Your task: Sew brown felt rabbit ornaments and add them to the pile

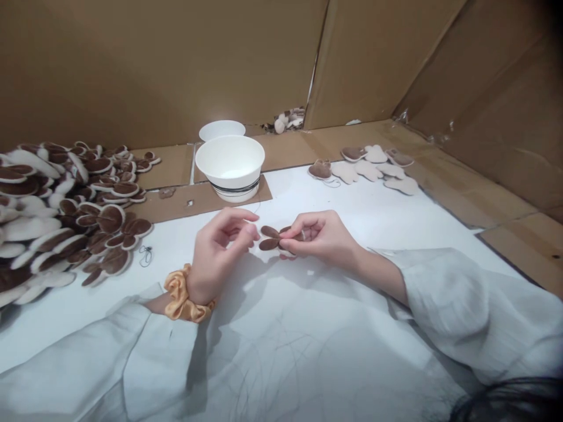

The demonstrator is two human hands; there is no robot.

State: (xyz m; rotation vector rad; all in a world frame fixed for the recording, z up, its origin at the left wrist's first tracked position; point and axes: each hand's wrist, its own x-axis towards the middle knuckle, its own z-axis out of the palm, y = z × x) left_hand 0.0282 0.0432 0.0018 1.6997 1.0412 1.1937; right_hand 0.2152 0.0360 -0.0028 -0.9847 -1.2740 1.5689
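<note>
Near the middle of the white work surface, my right hand [323, 237] pinches a small brown plush piece [270, 239] with rounded lobes and a pale edge. Two lobes stick out to the left of the fingertips; the rest is partly hidden by the fingers. My left hand [224, 252] is just left of the piece, apart from it, its thumb and fingertips drawn close together. Whether they hold a thread or anything else is too small to make out. A yellow scrunchie [182, 299] is round the left wrist.
Brown and white plush pieces [57, 217] lie heaped at the left, beside a tangle of dark thread [145, 256]. A white bowl [231, 167] with dark thread round it stands behind my hands. Several plush pieces [368, 170] lie back right. Cardboard walls [153, 70] enclose the back.
</note>
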